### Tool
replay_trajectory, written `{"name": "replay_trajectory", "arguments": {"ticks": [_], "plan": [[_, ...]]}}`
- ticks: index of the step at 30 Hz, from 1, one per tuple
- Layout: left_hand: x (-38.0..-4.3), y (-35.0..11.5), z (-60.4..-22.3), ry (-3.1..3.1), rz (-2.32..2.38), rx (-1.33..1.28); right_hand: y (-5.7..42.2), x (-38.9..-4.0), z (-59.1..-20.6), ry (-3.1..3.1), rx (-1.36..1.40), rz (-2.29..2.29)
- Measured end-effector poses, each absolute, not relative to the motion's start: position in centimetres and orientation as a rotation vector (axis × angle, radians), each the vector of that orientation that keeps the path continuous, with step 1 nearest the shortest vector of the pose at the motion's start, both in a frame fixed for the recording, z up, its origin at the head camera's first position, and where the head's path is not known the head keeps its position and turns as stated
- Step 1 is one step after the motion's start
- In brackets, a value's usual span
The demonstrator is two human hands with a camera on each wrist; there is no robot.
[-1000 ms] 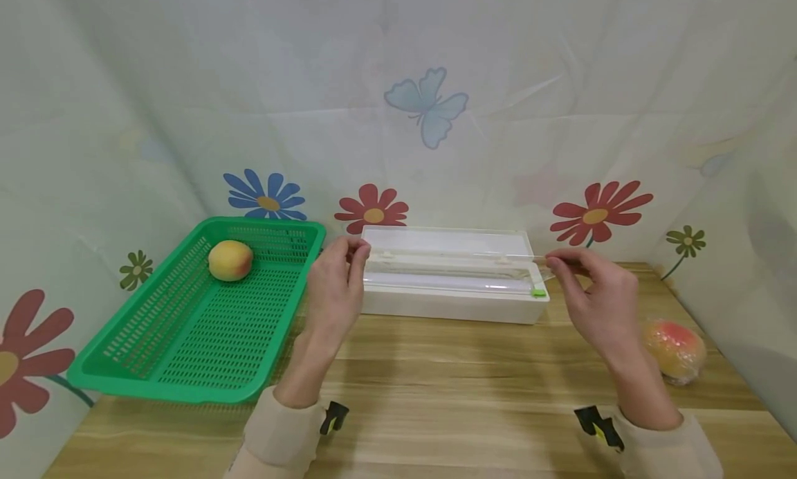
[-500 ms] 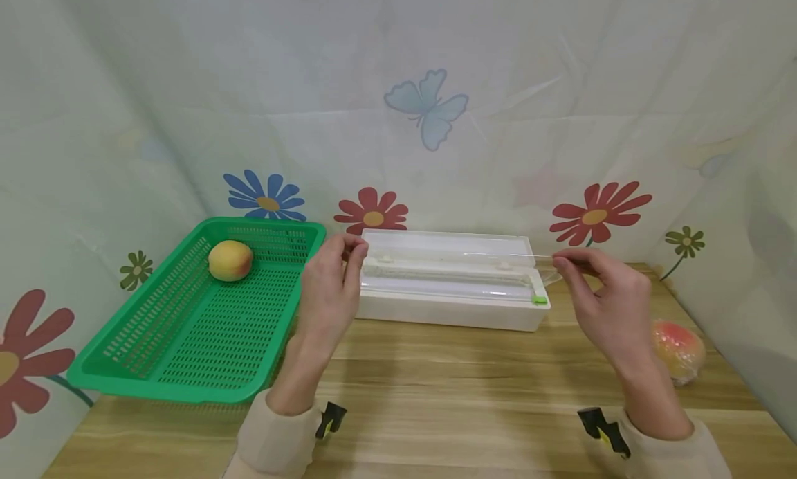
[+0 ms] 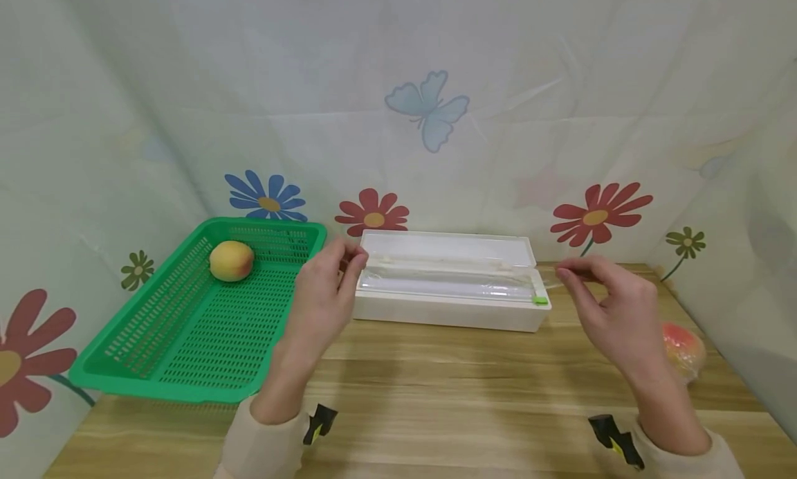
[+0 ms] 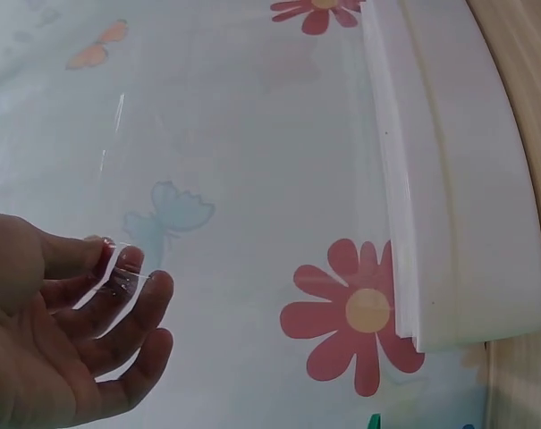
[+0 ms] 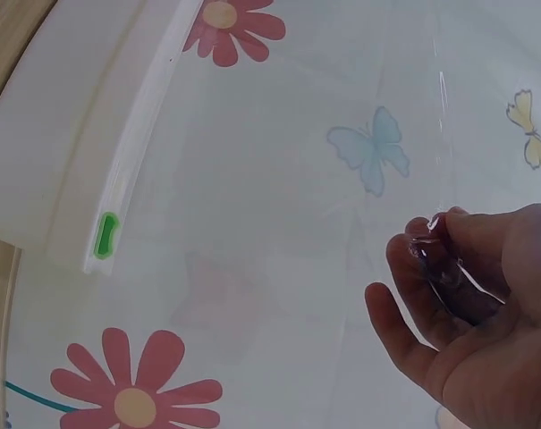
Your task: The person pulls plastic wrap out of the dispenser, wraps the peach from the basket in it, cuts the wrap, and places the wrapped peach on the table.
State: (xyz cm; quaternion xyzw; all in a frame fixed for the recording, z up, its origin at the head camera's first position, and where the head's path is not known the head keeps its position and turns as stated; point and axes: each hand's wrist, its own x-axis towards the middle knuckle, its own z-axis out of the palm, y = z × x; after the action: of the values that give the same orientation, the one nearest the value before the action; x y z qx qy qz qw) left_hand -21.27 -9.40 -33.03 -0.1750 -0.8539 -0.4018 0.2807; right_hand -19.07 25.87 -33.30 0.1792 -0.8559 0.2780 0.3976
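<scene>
Each hand pinches one end of a sheet of clear plastic wrap (image 5: 442,98). My left hand (image 3: 320,295) holds the left end between thumb and fingertips, near the box's left end. Beyond the right end, my right hand (image 3: 623,320) grips the other corner. Between them the wrap is so clear that its outline is hard to follow; a bit shows beside the right fingertips. Behind it stands a long white wrap dispenser box (image 3: 445,315), lid raised, with a roll inside and a green slide cutter (image 3: 540,300) at its right end.
At left lies a green slotted basket (image 3: 162,399) with one peach (image 3: 231,261) in it. A peach in plastic wrap (image 3: 685,351) sits on the wooden table (image 3: 461,410) at right, partly behind the right forearm. A flowered curtain (image 3: 299,64) backs the table.
Both hands have drawn farther apart and slightly toward me, still pinching the wrap. The wrap's edge near the right hand has dropped. The basket and both peaches have stayed put.
</scene>
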Motion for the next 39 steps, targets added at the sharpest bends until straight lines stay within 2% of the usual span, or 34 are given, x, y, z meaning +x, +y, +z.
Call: {"name": "replay_trajectory", "arguments": {"ticks": [14,30,39], "plan": [[-19.7,-10.6,-32.5,-2.6,-0.935,-0.591,27.2,-17.3,-34.8,-2.248,0.581,0.595],[-19.0,-11.1,-32.9,-2.934,-0.735,-0.708,27.4,-16.6,-36.3,-2.395,0.888,0.567],[-18.6,-11.0,-34.5,-3.007,-0.654,-0.855,27.6,-16.5,-37.3,-2.569,1.094,0.546]]}}
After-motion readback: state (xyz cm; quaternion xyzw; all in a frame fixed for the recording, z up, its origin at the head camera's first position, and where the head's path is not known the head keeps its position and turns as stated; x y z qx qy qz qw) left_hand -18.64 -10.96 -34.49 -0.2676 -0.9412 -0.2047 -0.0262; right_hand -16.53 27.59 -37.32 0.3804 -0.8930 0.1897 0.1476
